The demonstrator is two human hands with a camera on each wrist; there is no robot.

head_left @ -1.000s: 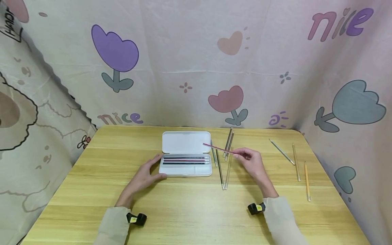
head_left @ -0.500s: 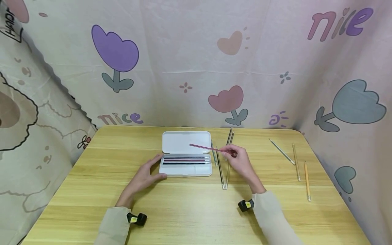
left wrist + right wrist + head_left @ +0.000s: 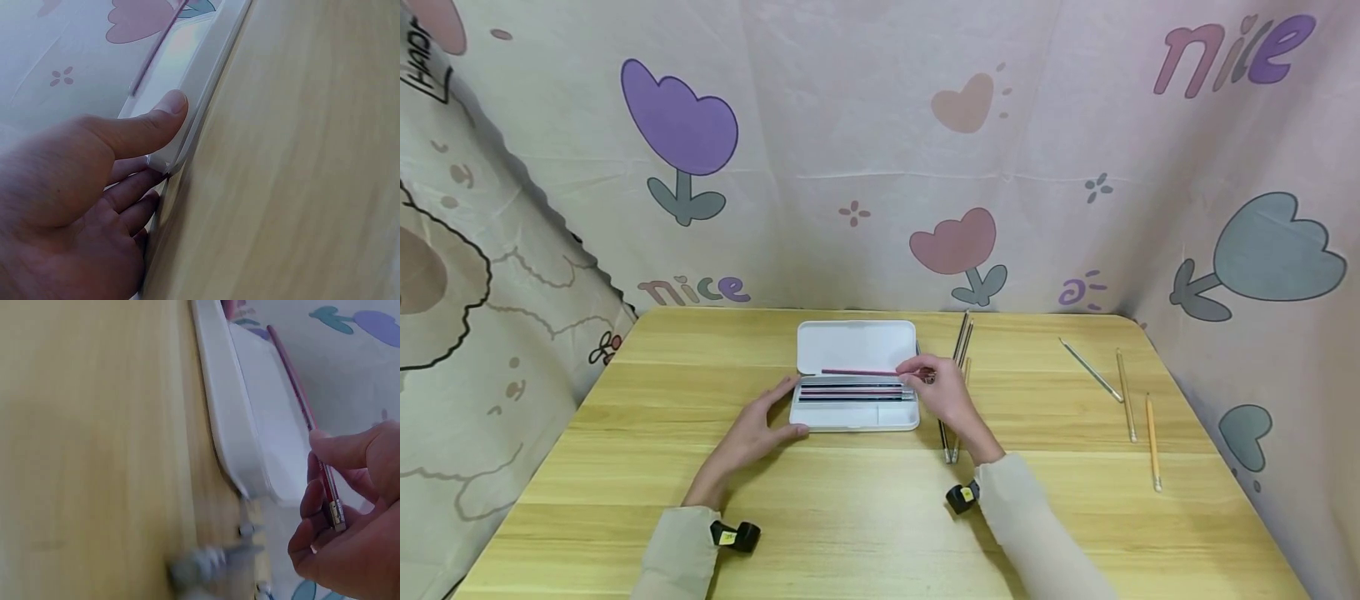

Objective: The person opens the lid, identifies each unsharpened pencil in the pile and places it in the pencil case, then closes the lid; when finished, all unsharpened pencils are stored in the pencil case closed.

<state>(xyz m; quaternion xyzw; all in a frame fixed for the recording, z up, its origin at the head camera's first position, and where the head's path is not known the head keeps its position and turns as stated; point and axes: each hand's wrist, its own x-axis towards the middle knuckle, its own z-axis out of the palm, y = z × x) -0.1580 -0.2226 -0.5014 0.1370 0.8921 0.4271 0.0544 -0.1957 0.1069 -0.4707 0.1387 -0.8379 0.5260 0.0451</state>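
An opened white pencil case (image 3: 838, 418) lies on the table, its lid folded back. Several dark and red pencils (image 3: 850, 392) lie side by side inside. My left hand (image 3: 752, 433) holds the case's left end, with the thumb at the front edge and the other fingers around the end and back. My right hand (image 3: 946, 393) pinches a red pencil (image 3: 294, 378) near its eraser end. In the head view that pencil is level, above the hinge between tray and lid. The right wrist view shows its metal band and eraser close to the palm.
Dark pencils (image 3: 962, 337) lie behind my right hand, and other pencils (image 3: 946, 446) lie partly hidden below it. Farther right are a green pencil (image 3: 1090, 369), a tan pencil (image 3: 1125, 396) and a yellow pencil (image 3: 1153, 442). A patterned curtain (image 3: 850, 167) hangs behind the table.
My right hand has moved left and slightly down with the red pencil, from over the loose pencils to the case's right end. The pencil has turned nearly level. My left hand stays put.
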